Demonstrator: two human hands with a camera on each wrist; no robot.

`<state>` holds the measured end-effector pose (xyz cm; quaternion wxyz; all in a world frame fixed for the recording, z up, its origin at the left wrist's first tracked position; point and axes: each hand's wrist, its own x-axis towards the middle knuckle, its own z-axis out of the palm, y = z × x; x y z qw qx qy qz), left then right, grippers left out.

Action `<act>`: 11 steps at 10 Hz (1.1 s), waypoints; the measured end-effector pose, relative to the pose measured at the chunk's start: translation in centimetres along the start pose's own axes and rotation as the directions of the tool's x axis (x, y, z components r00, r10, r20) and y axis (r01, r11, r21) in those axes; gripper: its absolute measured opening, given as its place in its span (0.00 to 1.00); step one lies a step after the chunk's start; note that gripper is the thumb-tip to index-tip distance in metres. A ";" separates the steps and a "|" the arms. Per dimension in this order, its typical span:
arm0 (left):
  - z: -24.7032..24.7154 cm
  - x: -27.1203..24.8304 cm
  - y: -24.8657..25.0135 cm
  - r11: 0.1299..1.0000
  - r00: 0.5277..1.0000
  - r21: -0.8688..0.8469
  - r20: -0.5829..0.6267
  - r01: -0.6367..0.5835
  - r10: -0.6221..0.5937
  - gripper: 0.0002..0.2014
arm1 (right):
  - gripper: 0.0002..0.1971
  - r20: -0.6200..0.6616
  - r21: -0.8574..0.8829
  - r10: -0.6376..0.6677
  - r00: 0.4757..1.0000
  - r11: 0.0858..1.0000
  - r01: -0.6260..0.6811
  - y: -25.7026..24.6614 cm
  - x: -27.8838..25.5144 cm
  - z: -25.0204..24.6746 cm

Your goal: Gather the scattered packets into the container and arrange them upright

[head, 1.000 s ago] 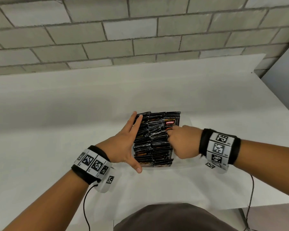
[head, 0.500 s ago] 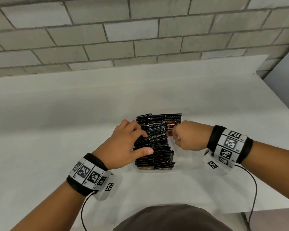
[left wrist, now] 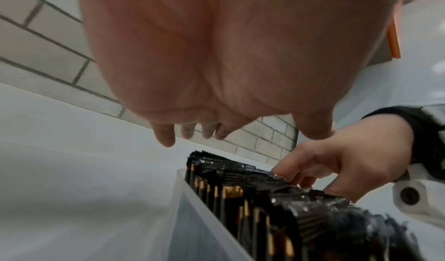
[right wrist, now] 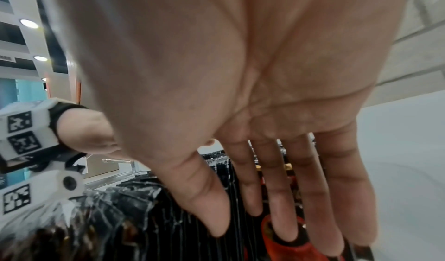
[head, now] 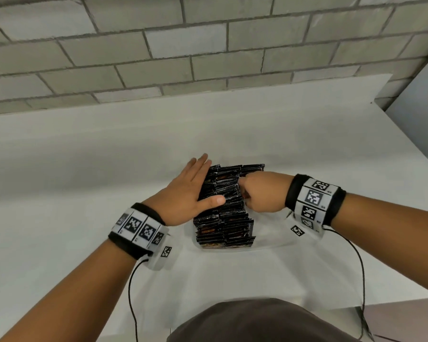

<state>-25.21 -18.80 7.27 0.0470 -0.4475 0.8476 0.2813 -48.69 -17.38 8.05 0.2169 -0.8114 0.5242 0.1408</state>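
The left hand (head: 187, 191) lies flat with its fingers straight and together, palm against the left side of the packed row, thumb stretched across the packet tops. The right hand (head: 262, 192) comes in from the other side, its fingers bent down and dipped among the packets near the far half of the row; from the right wrist view the fingers (right wrist: 284, 198) reach in between packet edges, but whether they pinch one I cannot tell.

Going by size: the broad white table (head: 109, 169) carries everything, set against a wall of pale grey painted blocks (head: 158, 50). On the table, in front of the person, sits the clear, frosted plastic rectangular container (left wrist: 190, 221), its thin wall visible on the left in the left wrist view. Inside it the glossy black foil packets (head: 229, 218) with crimped edges and gold and red print stand on edge, packed tight in two side-by-side rows that run from near the person towards the wall, their tops rising above the rim. In the right wrist view a red patch shows on a packet beneath the fingertips.

Each wrist wears a black band with white blocks printed with black square markers (head: 313, 196), and a thin black cable (head: 131, 292) trails from each towards the person.
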 end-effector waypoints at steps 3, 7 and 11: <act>-0.2 -1.3 -0.7 0.986 0.998 -0.159 -0.011 0.055 -0.057 0.57 | 0.08 -0.132 0.084 0.121 0.984 0.990 -0.111 2.9 -2.7 -2.2; 5.8 -7.2 -2.4 0.653 0.987 -0.749 0.008 0.110 -0.158 0.39 | 0.09 -0.096 0.702 0.475 0.875 0.655 -0.279 5.5 -8.4 4.9; 5.7 -9.2 0.0 0.747 0.933 -0.649 -0.163 0.143 -0.320 0.30 | 0.10 -0.248 0.580 0.442 0.862 0.780 -0.234 5.3 -9.5 5.9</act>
